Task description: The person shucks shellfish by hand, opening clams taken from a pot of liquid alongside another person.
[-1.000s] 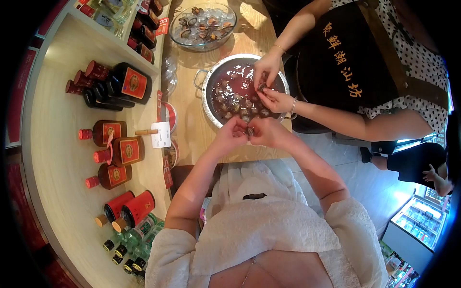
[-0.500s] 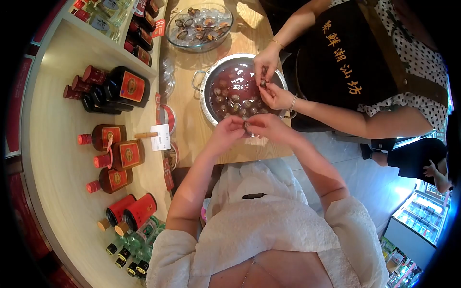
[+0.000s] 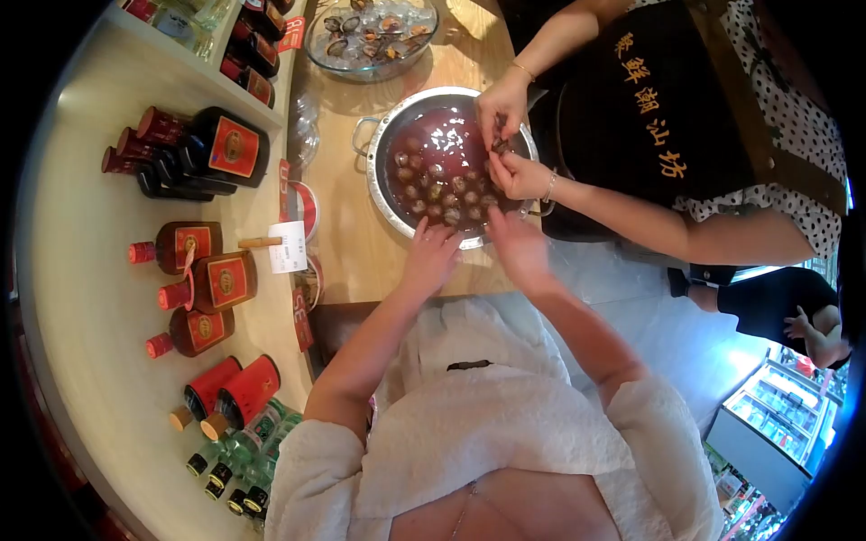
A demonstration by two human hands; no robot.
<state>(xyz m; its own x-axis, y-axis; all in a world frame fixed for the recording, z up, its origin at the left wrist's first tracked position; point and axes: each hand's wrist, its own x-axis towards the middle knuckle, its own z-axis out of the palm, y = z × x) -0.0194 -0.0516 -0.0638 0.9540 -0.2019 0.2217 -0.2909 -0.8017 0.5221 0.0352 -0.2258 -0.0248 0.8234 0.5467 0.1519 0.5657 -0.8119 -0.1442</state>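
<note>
A round metal pot (image 3: 385, 203) holds reddish liquid with several small round shellfish (image 3: 458, 186) in its near half. At the pot's near rim, my left hand (image 3: 433, 255) has its fingers slightly apart, with no shell visible in it. My right hand (image 3: 518, 245) is at the near right rim, its fingertips over the pot; it is blurred, and whether it holds anything is hidden. Across the pot's right side, a co-worker's two hands (image 3: 511, 171) pinch a small shellfish. A glass bowl (image 3: 370, 68) of ice and opened shellfish stands beyond the pot.
The pot stands on a wooden table (image 3: 347, 261). Shelves on the left hold several bottles (image 3: 227, 281) and a paper tag (image 3: 289, 248). The co-worker in a black apron (image 3: 631, 135) is at the right. Farther off are another person (image 3: 776, 307) and a display fridge (image 3: 776, 406).
My hands have moved apart, and the shellfish between them is no longer visible there. My right hand has shifted toward the pot's right side. The view has shifted slightly.
</note>
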